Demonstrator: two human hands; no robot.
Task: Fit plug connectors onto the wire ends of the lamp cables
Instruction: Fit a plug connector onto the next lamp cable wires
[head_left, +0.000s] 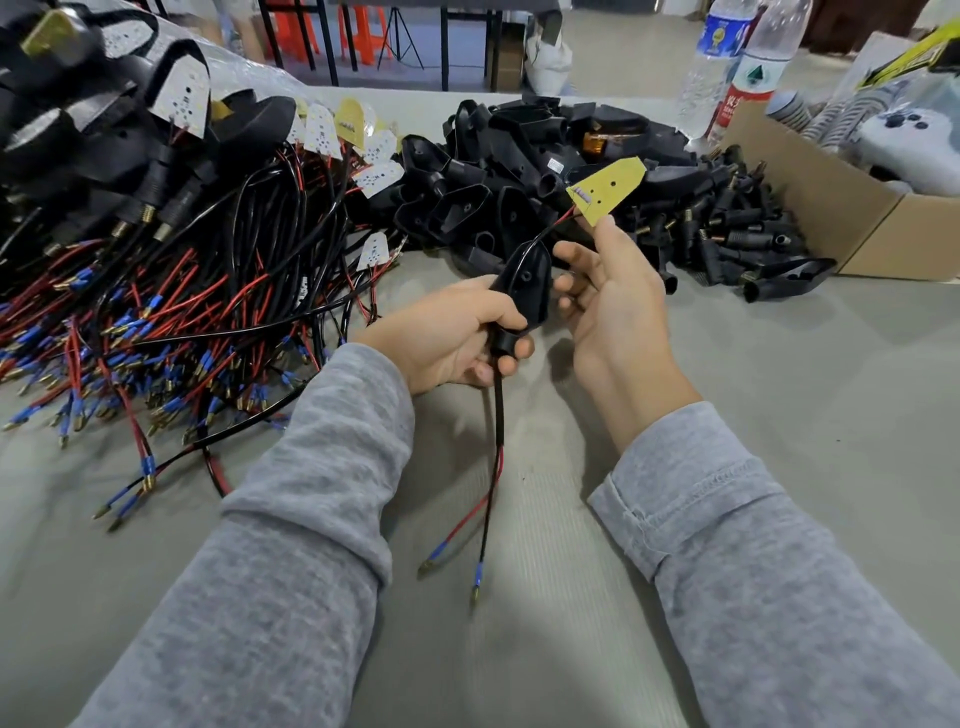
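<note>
My left hand (457, 340) grips a black plastic lamp housing (524, 288) by its lower stem. A black cable (497, 415) hangs from the housing and splits into a red and a black wire ending in blue-sleeved brass terminals (452, 569) lying on the table. My right hand (610, 301) pinches the lower corner of a yellow LED board (610, 189), whose red and black leads run down into the housing's top.
A heap of wired lamp cables with blue terminals (156, 332) fills the left. Black housings (519, 171) are piled at the back centre, black plug connectors (737, 239) to the right. A cardboard box (852, 218) and two water bottles (737, 62) stand at the right rear.
</note>
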